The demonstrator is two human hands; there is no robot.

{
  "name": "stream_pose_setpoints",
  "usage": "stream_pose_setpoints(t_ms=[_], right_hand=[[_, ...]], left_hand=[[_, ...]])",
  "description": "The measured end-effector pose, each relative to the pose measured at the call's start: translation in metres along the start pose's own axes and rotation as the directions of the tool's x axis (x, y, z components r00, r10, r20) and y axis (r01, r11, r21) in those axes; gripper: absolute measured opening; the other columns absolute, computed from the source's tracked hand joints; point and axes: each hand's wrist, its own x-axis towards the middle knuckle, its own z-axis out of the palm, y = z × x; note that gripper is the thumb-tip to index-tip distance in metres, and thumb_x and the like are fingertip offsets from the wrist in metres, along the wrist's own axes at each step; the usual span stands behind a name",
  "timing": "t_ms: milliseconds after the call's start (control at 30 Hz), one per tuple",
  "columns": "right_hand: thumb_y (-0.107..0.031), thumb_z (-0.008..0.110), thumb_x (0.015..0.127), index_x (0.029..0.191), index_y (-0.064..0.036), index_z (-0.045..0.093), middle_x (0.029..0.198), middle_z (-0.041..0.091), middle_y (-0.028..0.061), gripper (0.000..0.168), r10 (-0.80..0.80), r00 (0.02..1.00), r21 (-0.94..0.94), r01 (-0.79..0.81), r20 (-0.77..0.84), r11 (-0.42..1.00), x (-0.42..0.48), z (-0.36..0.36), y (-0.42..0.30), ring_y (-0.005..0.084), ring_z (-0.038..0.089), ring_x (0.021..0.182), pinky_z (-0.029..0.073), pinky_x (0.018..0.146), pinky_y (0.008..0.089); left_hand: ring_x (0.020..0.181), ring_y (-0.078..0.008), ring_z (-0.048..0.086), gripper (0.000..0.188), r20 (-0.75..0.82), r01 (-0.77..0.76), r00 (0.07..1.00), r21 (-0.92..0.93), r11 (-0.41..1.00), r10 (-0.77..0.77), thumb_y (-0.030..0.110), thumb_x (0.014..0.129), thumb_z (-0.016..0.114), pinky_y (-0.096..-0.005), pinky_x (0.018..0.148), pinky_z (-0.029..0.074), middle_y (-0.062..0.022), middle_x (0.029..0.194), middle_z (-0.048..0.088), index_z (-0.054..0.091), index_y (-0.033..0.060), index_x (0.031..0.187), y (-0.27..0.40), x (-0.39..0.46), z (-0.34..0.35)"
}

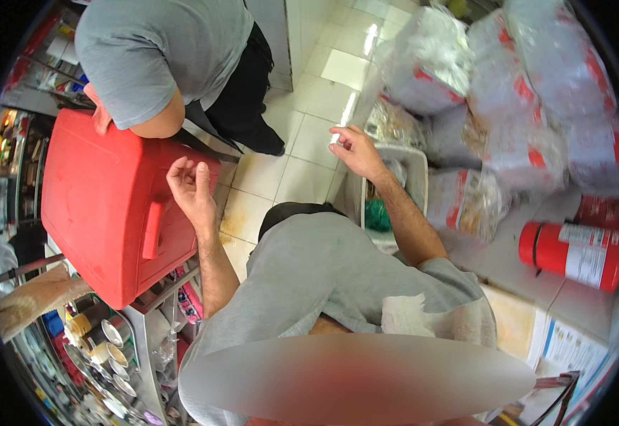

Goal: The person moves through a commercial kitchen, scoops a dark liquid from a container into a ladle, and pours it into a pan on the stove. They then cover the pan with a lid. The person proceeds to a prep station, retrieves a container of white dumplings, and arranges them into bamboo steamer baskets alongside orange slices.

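Observation:
My left hand (191, 183) is raised with nothing in it, its fingers slightly curled and apart, beside the front edge of a large red plastic box (101, 202) with a moulded handle. Whether it touches the box I cannot tell. My right hand (353, 149) hovers over the tiled floor next to a pale plastic bin (422, 183), thumb and forefinger apart and the other fingers curled, with nothing seen in it. The bin holds green and clear plastic. A pinkish cloth (99, 109) lies on the red box's far edge, close to a co-worker's arm.
A co-worker (165, 58) in a grey shirt stands beyond the red box. Plastic-wrapped packs (522, 133) are stacked at the right, near a red fire extinguisher (570, 255). Metal cups (115, 333) stand at lower left, close to a wooden board (37, 301).

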Motion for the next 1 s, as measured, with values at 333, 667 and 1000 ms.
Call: stream_pose_setpoints(t_ms=[333, 667, 1000], right_hand=[[-0.016, 0.065, 0.075, 0.107, -0.005, 0.059, 0.082, 0.05, 0.0083, 0.034, -0.145, 0.974, 0.009, 0.145, 0.172, 0.989, 0.181, 0.01, 0.009, 0.0181, 0.05, 0.065, 0.045, 0.062, 0.0299], [-0.015, 0.066, 0.075, 0.106, -0.003, 0.059, 0.08, 0.051, 0.009, 0.034, -0.118, 0.966, -0.029, 0.128, 0.231, 0.991, 0.344, -0.003, 0.017, 0.0161, 0.05, 0.065, 0.044, 0.06, 0.0285], [-0.013, 0.065, 0.077, 0.105, -0.004, 0.06, 0.078, 0.049, 0.0064, 0.03, -0.349, 0.742, 0.124, 0.342, 0.572, 0.931, 0.553, 0.098, -0.027, 0.0145, 0.049, 0.064, 0.044, 0.061, 0.0273]], left_hand=[[0.082, -0.0075, 0.047, 0.029, 0.081, 0.108, 0.991, 0.011, 0.994, -0.108, 0.001, 0.083, 0.059, -0.02, 0.069, 0.042, -0.0008, 0.093, 0.049, 0.045, 0.0044, 0.109, -0.031, 0.102, 0.061], [0.081, -0.009, 0.05, 0.034, -0.05, 0.057, 0.998, 0.158, 0.986, -0.05, 0.007, 0.082, 0.062, -0.024, 0.073, 0.042, -0.0016, 0.091, 0.05, 0.045, 0.0038, 0.111, -0.078, 0.242, 0.072], [0.082, -0.0107, 0.049, 0.032, -0.61, 0.018, 0.782, 0.232, 0.973, 0.131, 0.005, 0.082, 0.061, -0.0225, 0.072, 0.043, -0.0037, 0.096, 0.048, 0.045, 0.0025, 0.11, -0.076, 0.35, 0.016]])
